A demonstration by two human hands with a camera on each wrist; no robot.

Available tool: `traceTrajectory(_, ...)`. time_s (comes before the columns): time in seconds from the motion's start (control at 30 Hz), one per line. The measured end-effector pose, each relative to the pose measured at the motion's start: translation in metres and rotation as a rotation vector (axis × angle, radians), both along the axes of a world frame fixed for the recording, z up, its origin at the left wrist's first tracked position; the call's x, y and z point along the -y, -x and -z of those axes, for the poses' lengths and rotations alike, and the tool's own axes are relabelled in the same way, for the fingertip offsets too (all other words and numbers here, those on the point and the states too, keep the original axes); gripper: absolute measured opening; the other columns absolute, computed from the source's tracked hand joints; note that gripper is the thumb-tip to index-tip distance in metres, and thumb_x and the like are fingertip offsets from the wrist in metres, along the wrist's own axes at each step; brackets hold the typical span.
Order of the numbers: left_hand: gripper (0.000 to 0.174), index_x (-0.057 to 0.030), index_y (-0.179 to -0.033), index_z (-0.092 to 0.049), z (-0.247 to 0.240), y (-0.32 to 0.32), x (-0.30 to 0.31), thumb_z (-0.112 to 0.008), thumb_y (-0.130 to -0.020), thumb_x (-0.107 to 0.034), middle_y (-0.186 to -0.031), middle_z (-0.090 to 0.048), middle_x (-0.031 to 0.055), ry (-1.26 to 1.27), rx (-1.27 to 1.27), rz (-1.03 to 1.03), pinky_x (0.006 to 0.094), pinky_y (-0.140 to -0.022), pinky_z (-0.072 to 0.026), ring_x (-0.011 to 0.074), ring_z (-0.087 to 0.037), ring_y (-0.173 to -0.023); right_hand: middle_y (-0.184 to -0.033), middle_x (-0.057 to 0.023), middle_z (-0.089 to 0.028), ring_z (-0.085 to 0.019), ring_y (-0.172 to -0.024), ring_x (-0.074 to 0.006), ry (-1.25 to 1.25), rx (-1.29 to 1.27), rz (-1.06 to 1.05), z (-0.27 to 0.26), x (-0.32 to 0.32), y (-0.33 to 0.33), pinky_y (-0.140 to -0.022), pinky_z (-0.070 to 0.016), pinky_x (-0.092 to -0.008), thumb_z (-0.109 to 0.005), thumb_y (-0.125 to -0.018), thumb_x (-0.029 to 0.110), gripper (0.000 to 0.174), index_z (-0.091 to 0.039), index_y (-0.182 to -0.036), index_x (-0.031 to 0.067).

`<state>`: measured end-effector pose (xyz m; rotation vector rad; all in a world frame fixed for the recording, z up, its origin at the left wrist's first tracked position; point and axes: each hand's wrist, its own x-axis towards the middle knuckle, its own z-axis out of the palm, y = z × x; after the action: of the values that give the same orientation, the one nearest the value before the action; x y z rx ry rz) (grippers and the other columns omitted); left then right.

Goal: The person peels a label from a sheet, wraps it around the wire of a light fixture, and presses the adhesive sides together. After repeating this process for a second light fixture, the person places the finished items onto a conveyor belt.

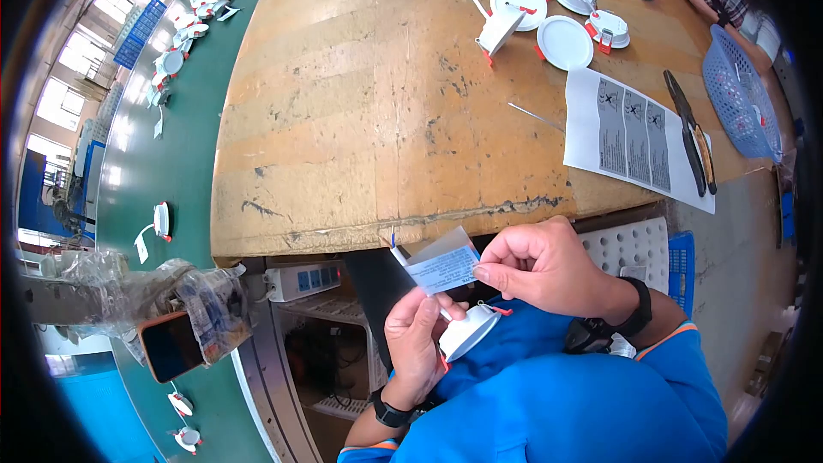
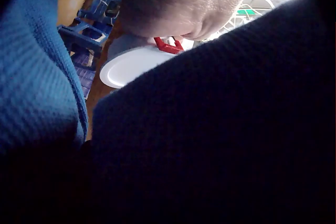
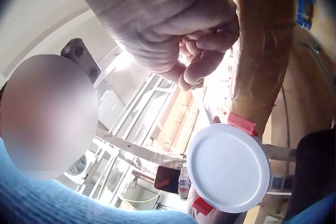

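My left hand (image 1: 422,330) grips a white round downlight (image 1: 467,332) with red spring clips, held over my lap just below the table edge. My right hand (image 1: 490,273) pinches a small printed label (image 1: 441,267) between thumb and forefinger, right above the light, beside its thin wire (image 1: 397,249). In the right wrist view the curled right hand (image 3: 186,45) is above the downlight's white face (image 3: 228,166), with a red clip (image 3: 241,124) at its rim. The left wrist view is mostly blocked by blue clothing; the downlight (image 2: 131,65) and a red clip (image 2: 167,46) show under the left hand (image 2: 184,3).
A worn wooden table (image 1: 369,103) lies ahead, with several white downlights (image 1: 561,39) at its far side, a printed sheet (image 1: 634,137), a black tool (image 1: 690,133) and a blue basket (image 1: 741,94). A green conveyor (image 1: 171,163) runs on the left; a plastic-wrapped phone (image 1: 171,345) and a power strip (image 1: 304,279) sit nearby.
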<state>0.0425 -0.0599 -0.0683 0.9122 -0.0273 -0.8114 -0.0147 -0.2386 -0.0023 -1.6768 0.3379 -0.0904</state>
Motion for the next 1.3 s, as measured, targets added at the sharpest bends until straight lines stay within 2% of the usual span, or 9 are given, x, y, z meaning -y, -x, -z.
traceTrajectory(0.83, 0.024, 0.0027, -0.103, -0.056, -0.0014, 0.0013, -0.0005, -0.053, -0.089, -0.017, -0.077, -0.060, 0.0103, 0.050, 0.010, -0.032, 0.0275, -0.069, -0.0525, 0.0163, -0.061, -0.073, -0.060, -0.0079, -0.062, -0.057, -0.049, -0.0071, 0.137, 0.053, -0.002, -0.0070, -0.0006, -0.0032, -0.044, -0.0417, -0.0209, -0.063, -0.078, 0.007, 0.011, -0.061, -0.075, -0.0028)
traceTrajectory(1.3, 0.022, 0.0018, -0.102, -0.056, -0.0006, 0.0022, -0.0013, -0.053, -0.089, -0.016, -0.079, -0.060, 0.0088, 0.083, 0.019, -0.035, 0.0295, -0.073, -0.0528, 0.0159, -0.061, -0.073, -0.059, -0.0080, -0.062, -0.057, -0.049, -0.0078, 0.154, 0.056, 0.008, -0.0064, -0.0016, -0.0036, -0.044, -0.0422, -0.0213, -0.063, -0.078, 0.006, 0.010, -0.061, -0.073, -0.0022)
